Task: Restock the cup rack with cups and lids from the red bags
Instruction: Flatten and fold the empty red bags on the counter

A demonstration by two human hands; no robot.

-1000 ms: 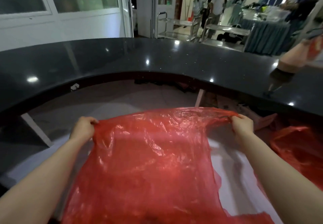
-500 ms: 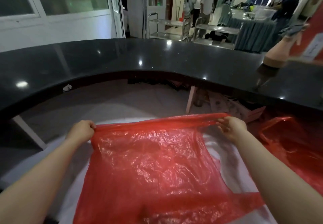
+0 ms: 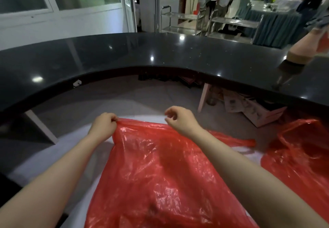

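Red bag (image 3: 160,174) — our left hand (image 3: 103,126) pinches its top edge to spread it flat | right hand (image 3: 181,121) loosely curled, seemingly holding nothing.

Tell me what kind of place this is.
Probably a service counter in a banquet or catering hall: a curved black stone counter, steel trolleys by the doorway, and a skirted table with people standing beyond it.

One head cam only, wide-angle, looking fwd and down from the person's own eye level. Close in: both forearms run up from the bottom edge. Curved black bench (image 3: 160,53) bows across mid-frame; room w/ people sits far at top.
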